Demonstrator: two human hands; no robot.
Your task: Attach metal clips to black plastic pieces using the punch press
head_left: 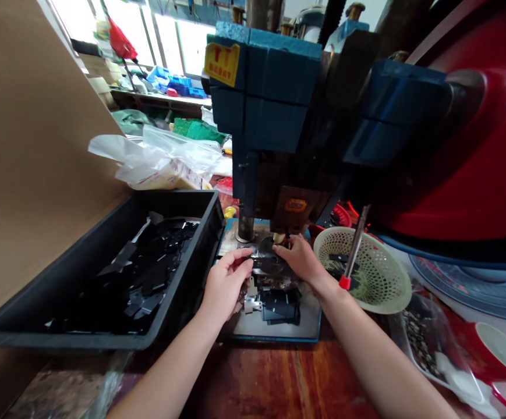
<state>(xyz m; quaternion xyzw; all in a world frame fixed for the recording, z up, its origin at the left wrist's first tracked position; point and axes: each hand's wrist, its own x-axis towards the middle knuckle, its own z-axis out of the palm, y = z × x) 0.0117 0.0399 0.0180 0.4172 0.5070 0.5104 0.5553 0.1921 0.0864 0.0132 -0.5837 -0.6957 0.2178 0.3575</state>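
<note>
My left hand is at the left side of the press's die, thumb and index finger almost together at its edge. Whatever lies between those fingertips is too small and dark to make out. On the other side, my right hand reaches under the press head, its thumb and fingers closed by the die; what they hold is hidden. A stack of flat black plates lies on the press base in front of the die. Small metal pieces sit beside the stack, close to my left hand.
A black bin with many dark flat pieces stands left. To the right are a pale perforated basket, a lever with a red tip, a bag of small metal parts and a red mug. A large red wheel overhangs the right.
</note>
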